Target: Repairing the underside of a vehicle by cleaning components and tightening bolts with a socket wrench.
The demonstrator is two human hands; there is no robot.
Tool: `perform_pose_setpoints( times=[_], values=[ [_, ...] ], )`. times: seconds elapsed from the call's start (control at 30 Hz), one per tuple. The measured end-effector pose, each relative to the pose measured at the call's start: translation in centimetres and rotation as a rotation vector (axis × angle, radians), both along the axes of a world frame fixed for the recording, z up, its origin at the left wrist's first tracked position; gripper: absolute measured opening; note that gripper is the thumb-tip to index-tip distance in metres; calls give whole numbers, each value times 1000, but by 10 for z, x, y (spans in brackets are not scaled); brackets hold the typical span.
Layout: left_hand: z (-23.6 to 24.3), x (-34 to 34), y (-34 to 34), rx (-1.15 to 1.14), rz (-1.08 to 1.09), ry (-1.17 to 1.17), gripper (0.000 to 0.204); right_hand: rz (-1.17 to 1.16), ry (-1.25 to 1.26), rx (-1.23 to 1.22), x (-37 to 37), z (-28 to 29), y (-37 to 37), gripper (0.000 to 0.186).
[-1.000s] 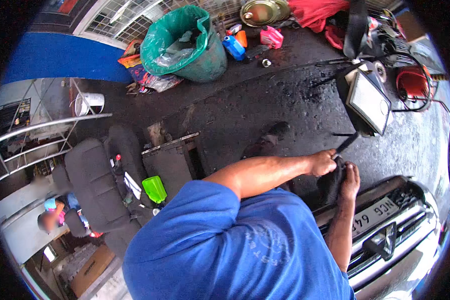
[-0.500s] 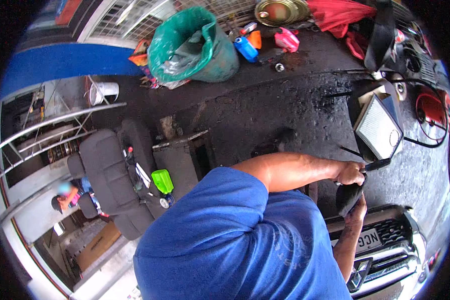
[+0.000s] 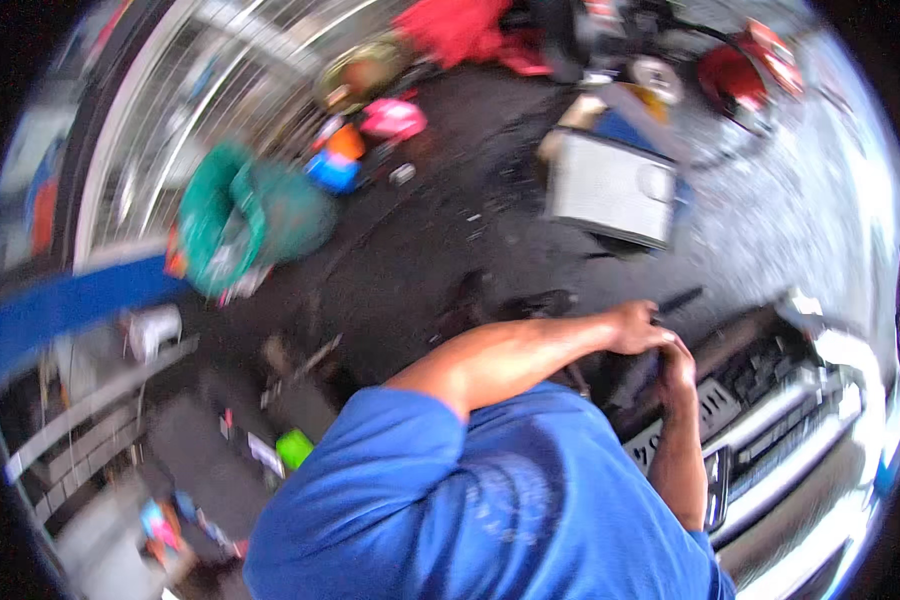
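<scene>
Both of my hands are close together in front of the car's front end (image 3: pixel 770 440). My left hand (image 3: pixel 632 328) is closed, reaching across from the left. Just below it, my right hand (image 3: pixel 676 368) is also closed, its fingers near the left one. They grip a long dark thing (image 3: pixel 682 303); one end sticks out past the left hand, and blur hides its kind. A licence plate (image 3: pixel 715 408) and the grille sit right beside my right forearm.
Beyond my hands stands a white rectangular panel with a dark frame (image 3: pixel 610 190). A green-lined bin (image 3: pixel 290 210) is at the far left, with blue (image 3: pixel 332 172) and pink containers (image 3: pixel 394 118) near it. A bright green container (image 3: pixel 293 449) lies at the left.
My view has swung, so the bin and panel shift left in the picture. My hands stay together on the dark thing, now closer to each other.
</scene>
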State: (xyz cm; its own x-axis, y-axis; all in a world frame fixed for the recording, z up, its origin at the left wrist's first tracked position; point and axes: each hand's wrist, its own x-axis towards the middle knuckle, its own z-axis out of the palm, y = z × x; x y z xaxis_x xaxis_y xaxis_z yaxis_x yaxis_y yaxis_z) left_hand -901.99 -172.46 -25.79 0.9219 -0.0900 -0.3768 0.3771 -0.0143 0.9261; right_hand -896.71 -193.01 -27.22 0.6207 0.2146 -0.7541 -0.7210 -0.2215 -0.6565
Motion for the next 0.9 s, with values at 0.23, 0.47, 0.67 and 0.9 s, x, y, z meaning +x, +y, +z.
perform_pose_setpoints(
  times=[0.23, 0.47, 0.67, 0.9],
  values=[
    [25, 60, -60, 45, -285, 18, 42, -167, -240, -12, 60, 5, -54, 16],
    [33, 117, -106, 79, -310, 157, 25, -412, -402, -120, 100, 46, -71, 16],
    [11, 194, -137, 104, -303, 342, 26, -488, -672, -205, 149, 68, -97, 15],
    [-30, 305, -166, 433, -476, 378, 37, -546, -675, -149, 213, 117, -123, 13]
  ],
)
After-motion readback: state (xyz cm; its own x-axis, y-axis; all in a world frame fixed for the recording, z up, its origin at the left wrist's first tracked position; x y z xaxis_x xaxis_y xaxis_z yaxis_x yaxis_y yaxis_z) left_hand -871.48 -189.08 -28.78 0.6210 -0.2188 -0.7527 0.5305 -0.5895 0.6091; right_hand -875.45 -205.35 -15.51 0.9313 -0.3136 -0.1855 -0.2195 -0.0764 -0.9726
